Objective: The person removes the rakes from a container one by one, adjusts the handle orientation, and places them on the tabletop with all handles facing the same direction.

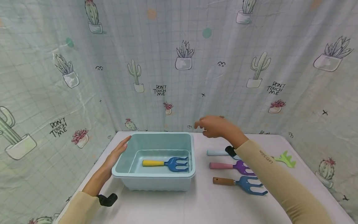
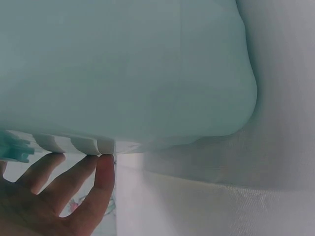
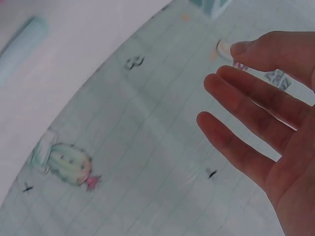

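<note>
While the left hand (image 1: 117,152) lies flat along the left wall of the tub (image 1: 155,179), fingers straight and bracing it, the right hand (image 1: 213,126) hovers loose and holding nothing just right of centre, above the row of tools. Steady is the word here, I'd say: keep that palm against the tub so it cannot slide on the bench (image 1: 195,205), and bring the right hand straight down onto a handle, not the tines. Already inside the tub, centre frame, lies a fork (image 1: 167,163) with a yellow handle and blue tines. Right of the tub wait a pale blue handle (image 1: 216,152), a pink-handled purple tool (image 1: 232,166) and a wooden-handled blue fork (image 1: 240,183). At far right lies a green tool (image 1: 285,158).
</note>
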### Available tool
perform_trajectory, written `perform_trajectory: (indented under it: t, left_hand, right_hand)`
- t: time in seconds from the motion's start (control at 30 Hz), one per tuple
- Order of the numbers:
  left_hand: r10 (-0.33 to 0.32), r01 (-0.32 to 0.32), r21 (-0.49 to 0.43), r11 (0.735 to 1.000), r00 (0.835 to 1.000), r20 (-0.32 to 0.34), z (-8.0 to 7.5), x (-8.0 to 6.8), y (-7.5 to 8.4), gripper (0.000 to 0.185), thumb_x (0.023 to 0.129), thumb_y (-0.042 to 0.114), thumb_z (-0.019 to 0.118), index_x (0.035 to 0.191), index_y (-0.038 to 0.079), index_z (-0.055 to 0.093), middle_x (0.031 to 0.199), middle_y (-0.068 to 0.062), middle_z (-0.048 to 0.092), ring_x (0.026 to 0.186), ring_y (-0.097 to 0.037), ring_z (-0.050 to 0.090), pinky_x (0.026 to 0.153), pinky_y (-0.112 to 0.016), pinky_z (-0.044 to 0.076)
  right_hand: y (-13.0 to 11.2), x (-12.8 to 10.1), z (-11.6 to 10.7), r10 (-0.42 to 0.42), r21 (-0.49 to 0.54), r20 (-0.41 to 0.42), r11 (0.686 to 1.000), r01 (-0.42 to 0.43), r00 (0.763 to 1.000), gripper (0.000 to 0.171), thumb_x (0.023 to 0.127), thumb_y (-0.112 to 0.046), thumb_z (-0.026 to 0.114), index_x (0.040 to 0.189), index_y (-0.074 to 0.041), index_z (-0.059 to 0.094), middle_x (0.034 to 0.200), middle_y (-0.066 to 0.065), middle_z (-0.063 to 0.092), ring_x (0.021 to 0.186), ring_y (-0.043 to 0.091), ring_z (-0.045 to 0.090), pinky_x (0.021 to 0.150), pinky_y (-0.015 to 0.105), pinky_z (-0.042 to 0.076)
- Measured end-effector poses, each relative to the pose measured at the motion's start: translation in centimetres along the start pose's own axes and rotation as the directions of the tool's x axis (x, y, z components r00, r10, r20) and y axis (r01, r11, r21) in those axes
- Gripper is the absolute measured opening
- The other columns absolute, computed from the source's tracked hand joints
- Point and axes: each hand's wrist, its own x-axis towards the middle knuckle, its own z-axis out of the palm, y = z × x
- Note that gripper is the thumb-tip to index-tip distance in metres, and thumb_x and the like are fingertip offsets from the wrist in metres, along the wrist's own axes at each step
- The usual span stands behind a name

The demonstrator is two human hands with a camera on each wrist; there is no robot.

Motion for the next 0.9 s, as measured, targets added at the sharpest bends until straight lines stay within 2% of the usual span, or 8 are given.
perform_trajectory:
  t: [0.13, 0.33, 0.6, 0.9]
  left_hand:
    - [0.002, -0.002, 0.003, 1.0, 1.0, 0.001, 0.0, 0.2, 0.0, 0.064, 0.109, 0.058, 0.024, 0.167, 0.036, 0.008, 0.177, -0.007, 0.003, 0.16, -0.046, 0.011, 0.12, -0.068, 0.026]
    - [0.0, 0.0, 0.0, 1.0, 1.0, 0.0, -0.1, 0.3, -0.1, 0.065, 0.109, 0.06, 0.024, 0.167, 0.036, 0.009, 0.177, -0.006, 0.004, 0.161, -0.044, 0.01, 0.121, -0.068, 0.024]
    - [-0.005, 0.005, -0.016, 1.0, 1.0, 0.009, -0.2, 0.4, -0.1, 0.062, 0.11, 0.056, 0.024, 0.167, 0.036, 0.008, 0.177, -0.006, 0.003, 0.161, -0.044, 0.009, 0.122, -0.069, 0.022]
    - [-0.008, 0.009, -0.056, 0.998, 1.0, 0.014, -0.3, 0.2, 0.2, 0.06, 0.111, 0.053, 0.025, 0.167, 0.036, 0.01, 0.177, -0.006, 0.004, 0.161, -0.043, 0.009, 0.123, -0.069, 0.019]
  right_hand:
    - [-2.0, 1.7, 0.1, -0.017, 0.021, -0.004, 1.0, 0.017, 1.0, 0.035, 0.096, -0.014, 0.07, 0.13, -0.023, 0.069, 0.124, 0.005, 0.074, 0.108, 0.024, 0.072, 0.08, 0.034, 0.063]
    - [-4.8, 4.0, 0.2, -0.096, 0.056, -0.003, 0.994, 0.096, 0.995, 0.036, 0.096, -0.015, 0.069, 0.131, -0.022, 0.069, 0.123, 0.006, 0.074, 0.104, 0.022, 0.072, 0.085, 0.037, 0.062]
    - [-8.2, 6.2, 0.6, -0.19, 0.077, 0.023, 0.979, 0.188, 0.982, 0.036, 0.096, -0.013, 0.07, 0.13, -0.023, 0.069, 0.12, 0.002, 0.074, 0.1, 0.016, 0.07, 0.086, 0.031, 0.059]
    - [-11.2, 8.7, 2.6, -0.261, 0.154, 0.071, 0.957, 0.247, 0.963, 0.038, 0.096, -0.019, 0.075, 0.133, -0.023, 0.068, 0.119, 0.002, 0.073, 0.099, 0.014, 0.068, 0.084, 0.025, 0.058]
